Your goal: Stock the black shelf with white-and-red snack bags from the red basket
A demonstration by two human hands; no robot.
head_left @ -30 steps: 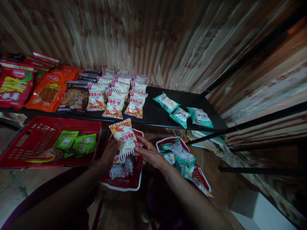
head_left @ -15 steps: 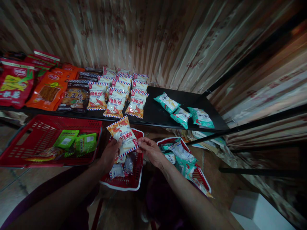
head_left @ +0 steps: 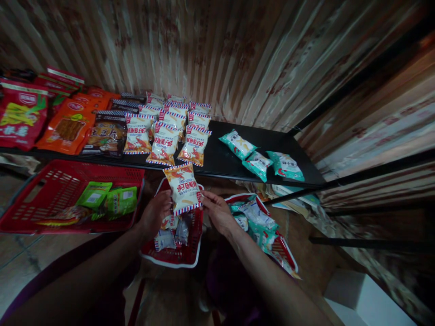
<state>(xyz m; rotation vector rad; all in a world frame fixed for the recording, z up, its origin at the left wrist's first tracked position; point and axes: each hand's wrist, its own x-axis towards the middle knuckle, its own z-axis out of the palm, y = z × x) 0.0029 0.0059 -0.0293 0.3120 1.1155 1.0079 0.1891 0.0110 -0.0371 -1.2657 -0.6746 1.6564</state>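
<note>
Pinching a striped snack packet (head_left: pixel 183 188) by its lower corners, left hand (head_left: pixel 154 213), right hand (head_left: pixel 215 210), above a red basket (head_left: pixel 185 253).

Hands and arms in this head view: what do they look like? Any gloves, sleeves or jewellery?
Both are bare: the left hand and right hand wear no gloves, and no ring or watch shows. The forearms are uncovered too. Dark purplish cloth, perhaps a sleeve, edges the left upper arm; the light is dim.

The left hand (head_left: pixel 154 215) and right hand (head_left: pixel 217 213) had bare forearms behind them; a dark purple cloth garment (head_left: pixel 231 280) showed below them.
</note>
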